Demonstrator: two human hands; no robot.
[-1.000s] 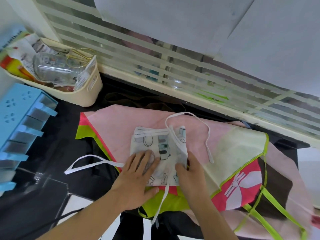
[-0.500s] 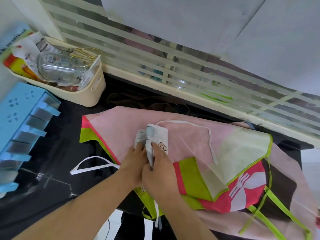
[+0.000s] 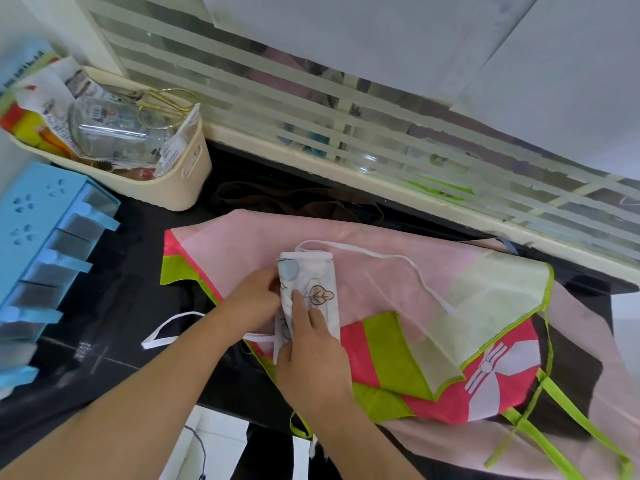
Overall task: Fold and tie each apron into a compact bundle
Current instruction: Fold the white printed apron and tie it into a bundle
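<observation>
1. Widest first: the black counter (image 3: 114,306) carries a spread of pink aprons (image 3: 398,271) with lime and red trim, running from centre out to about 4 o'clock. These lie flat and unfolded, so I judge most of the task is ahead.

2. On top of that spread, dead centre, sits the white printed apron (image 3: 311,289), already narrowed into a slim packet. Its long axis runs 12 to 6 o'clock, leaning a touch toward 1.

3. The relation that matters: the packet lies directly ahead of my right hand (image 3: 311,355), toward 12 o'clock, with the fingers laid straight on its lower half, pressing it flat. Not curled round it. My left hand (image 3: 256,303) comes in from 9 o'clock; its fingers curl in against the packet's left edge and seem to pinch it, though the tips are hidden behind the fabric.

4. Both hands touch the packet; the right is on top, the left at the side. My call is that the next fold or roll goes along the long axis, toward 12 o'clock.

5. Looks: thin white cloth, leaf outline print, a pale blue shape near the top corner, layered edges showing at the far end.

6. Smallest: the white strap (image 3: 408,268) loops from the packet's top toward 3 o'clock, loose. A second white tie (image 3: 166,330) trails at 8 o'clock on the counter. Neither is tied yet.
</observation>
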